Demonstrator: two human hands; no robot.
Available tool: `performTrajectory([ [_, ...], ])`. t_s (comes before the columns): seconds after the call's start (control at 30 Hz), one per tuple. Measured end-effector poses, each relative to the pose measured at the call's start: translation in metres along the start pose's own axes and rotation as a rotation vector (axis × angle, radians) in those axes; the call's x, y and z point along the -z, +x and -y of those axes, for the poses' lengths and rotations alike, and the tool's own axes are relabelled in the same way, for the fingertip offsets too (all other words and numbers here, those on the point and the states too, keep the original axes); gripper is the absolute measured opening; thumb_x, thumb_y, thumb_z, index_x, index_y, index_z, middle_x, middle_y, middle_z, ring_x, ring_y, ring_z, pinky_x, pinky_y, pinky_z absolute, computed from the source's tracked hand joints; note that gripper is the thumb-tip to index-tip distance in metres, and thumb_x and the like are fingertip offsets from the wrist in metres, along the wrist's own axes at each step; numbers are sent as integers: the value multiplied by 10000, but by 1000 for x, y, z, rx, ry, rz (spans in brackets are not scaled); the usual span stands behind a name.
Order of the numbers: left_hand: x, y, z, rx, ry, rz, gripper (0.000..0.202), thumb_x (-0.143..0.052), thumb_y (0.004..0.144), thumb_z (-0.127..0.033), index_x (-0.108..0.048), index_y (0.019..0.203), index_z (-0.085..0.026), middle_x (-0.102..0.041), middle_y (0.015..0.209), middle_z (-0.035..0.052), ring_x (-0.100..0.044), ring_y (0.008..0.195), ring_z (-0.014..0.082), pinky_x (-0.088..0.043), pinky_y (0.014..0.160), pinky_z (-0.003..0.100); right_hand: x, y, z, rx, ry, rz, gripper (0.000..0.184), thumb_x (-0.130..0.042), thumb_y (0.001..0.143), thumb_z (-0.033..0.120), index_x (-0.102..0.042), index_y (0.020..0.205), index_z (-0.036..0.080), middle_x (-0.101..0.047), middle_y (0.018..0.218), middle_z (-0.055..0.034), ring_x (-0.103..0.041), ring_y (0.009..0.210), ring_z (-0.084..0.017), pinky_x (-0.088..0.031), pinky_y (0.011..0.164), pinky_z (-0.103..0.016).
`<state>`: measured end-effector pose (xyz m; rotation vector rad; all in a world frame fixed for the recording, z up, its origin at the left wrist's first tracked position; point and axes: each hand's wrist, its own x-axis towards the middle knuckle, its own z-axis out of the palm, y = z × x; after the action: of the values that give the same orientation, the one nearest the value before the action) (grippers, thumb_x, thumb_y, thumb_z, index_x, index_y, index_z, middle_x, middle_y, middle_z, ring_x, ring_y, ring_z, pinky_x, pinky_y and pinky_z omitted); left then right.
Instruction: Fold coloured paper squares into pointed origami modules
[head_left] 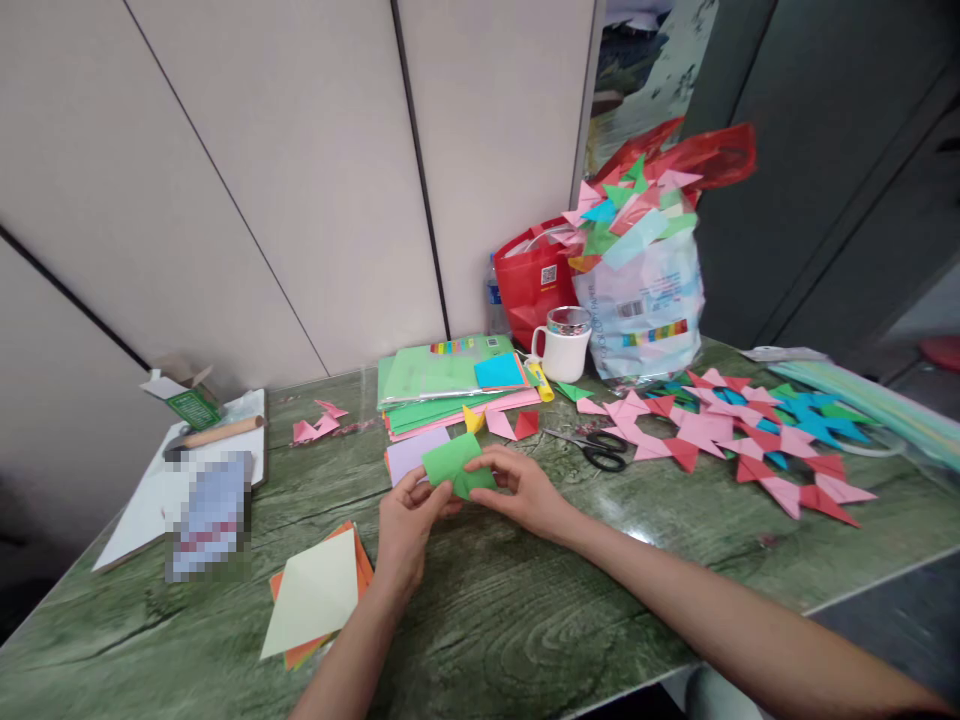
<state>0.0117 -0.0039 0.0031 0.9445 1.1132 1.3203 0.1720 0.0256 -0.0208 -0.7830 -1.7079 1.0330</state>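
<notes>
A small green sheet of folding paper (452, 460) is held up between both hands above the table. My left hand (412, 515) pinches its lower left side with thumb and fingers. On the right edge, my right hand (519, 488) grips the same paper, its thumb low and fingertips across the front. Creases show near the lower middle of the sheet. Just behind it lie purple paper squares (411, 452) and small folded pieces in yellow, pink and red (526, 425). Black-handled scissors (604, 450) rest to the right of my right hand.
Square sheets, cream on top (319, 590), lie front left. Behind stand a paper stack (420, 365), a white mug (566, 352), a red bag (534, 285) and a plastic bag (645, 300) of folded pieces. Joined pink and red origami (701, 432) spreads right; a hammer (221, 433) lies left.
</notes>
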Motion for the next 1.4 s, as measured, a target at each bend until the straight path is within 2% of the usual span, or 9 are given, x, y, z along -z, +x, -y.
performTrajectory([
  [0.17, 1, 1, 2, -4, 7, 4, 384, -728, 597, -244, -643, 954, -131, -707, 813, 62, -648, 648, 161, -535, 642, 295, 0, 1, 0, 2, -21, -21, 216, -628, 704, 174, -612, 919, 191, -531, 867, -32, -526, 778, -141, -428, 589, -212],
  [0.37, 1, 0, 3, 3, 56, 3, 206, -720, 609, -265, -677, 755, -126, -669, 642, 11, -622, 592, 142, -531, 583, 259, 0, 1, 1, 15, -41, -25, 205, -620, 697, 148, -607, 897, 192, -529, 838, -18, -511, 743, -130, -402, 566, -201],
  [0.63, 0, 0, 3, -5, 97, -17, 186, -741, 571, -265, -625, 542, -123, -590, 483, -25, -569, 494, 110, -513, 538, 234, -1, 0, 9, 24, -80, 8, 137, -615, 717, 177, -627, 853, 188, -510, 772, -8, -506, 717, -123, -394, 541, -188],
  [0.77, -2, -1, 1, 6, 97, -9, 195, -730, 580, -297, -647, 619, -124, -635, 546, -6, -591, 529, 126, -515, 554, 249, -1, 0, 4, -18, 11, 24, 273, -652, 706, 259, -604, 971, 216, -517, 935, -40, -535, 852, -152, -458, 620, -215],
  [0.9, -3, -2, 1, 30, 129, -8, 226, -696, 618, -339, -619, 600, -127, -639, 520, 5, -590, 501, 130, -508, 560, 258, -1, 0, -2, -3, 33, 7, 494, -777, 544, 320, -595, 992, 218, -447, 1148, -80, -463, 1077, -219, -460, 771, -270],
  [1.07, -2, -1, 3, -60, 269, -25, 239, -685, 625, -339, -564, 567, -141, -619, 536, 1, -605, 552, 145, -496, 594, 266, -2, 0, -5, -32, 25, 12, 401, -761, 573, 293, -611, 929, 187, -571, 886, -35, -547, 842, -183, -440, 740, -292],
  [1.2, 1, 2, 4, -260, 243, -140, 298, -737, 560, -255, -536, 768, -182, -592, 670, -30, -612, 646, 135, -486, 620, 248, -1, 3, 0, -252, 236, -1, 356, -715, 624, 349, -597, 911, 174, -606, 748, -6, -566, 643, -136, -450, 599, -258],
  [1.3, 6, 4, 4, -366, 268, -116, 476, -751, 536, -225, -553, 969, -217, -587, 933, 29, -606, 773, 144, -487, 680, 267, -1, 5, 4, -356, 453, -22, 345, -679, 652, 409, -584, 882, 170, -602, 628, 19, -566, 575, -113, -467, 591, -256],
  [1.4, 8, 5, 3, -408, 401, -73, 347, -731, 560, -245, -653, 896, -215, -509, 1139, 77, -582, 865, 177, -479, 698, 284, -1, 7, 6, -366, 599, -15, 329, -643, 680, 453, -583, 801, 153, -609, 662, 5, -560, 559, -89, -471, 554, -230],
])
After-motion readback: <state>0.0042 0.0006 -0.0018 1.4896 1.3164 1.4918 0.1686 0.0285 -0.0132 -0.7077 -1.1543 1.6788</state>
